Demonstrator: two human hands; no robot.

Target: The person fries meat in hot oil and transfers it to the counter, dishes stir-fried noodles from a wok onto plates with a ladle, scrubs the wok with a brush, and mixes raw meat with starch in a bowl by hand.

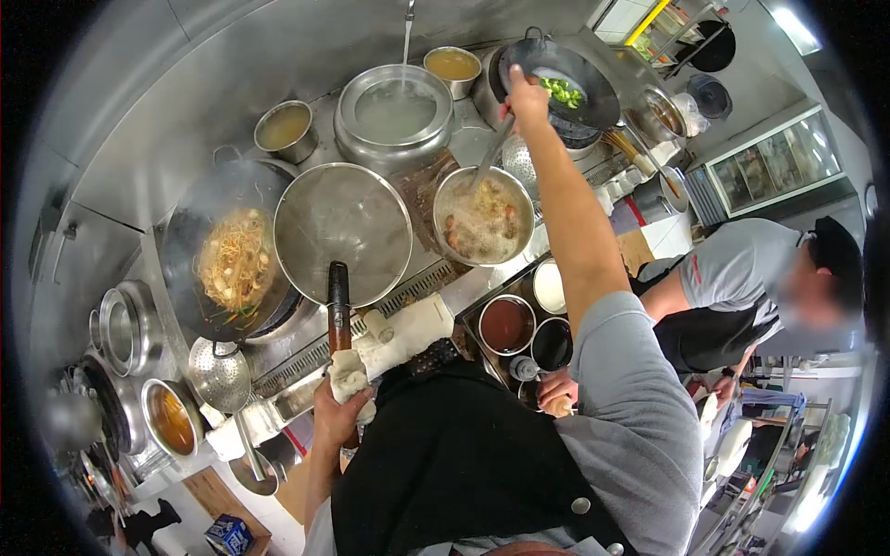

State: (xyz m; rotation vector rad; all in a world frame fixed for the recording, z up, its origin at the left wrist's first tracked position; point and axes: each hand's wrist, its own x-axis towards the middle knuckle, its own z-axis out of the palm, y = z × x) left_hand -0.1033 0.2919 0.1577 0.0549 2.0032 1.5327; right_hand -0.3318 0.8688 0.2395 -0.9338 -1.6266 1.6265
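My left hand is closed around the cloth-wrapped handle of a round grey wok. No food shows in this wok. My right hand, stretched forward, grips the handle of a metal ladle; its head is hidden in the foam. The ladle dips into a steel pot of bubbling oil with browned pieces in it. On the left, a larger dark wok holds noodles. Past my right hand, chopped green vegetables lie in another wok.
Water runs into a wide steel pot at the back, between two small pots. A perforated skimmer lies at left. A co-worker stands at right, one hand beside sauce containers.
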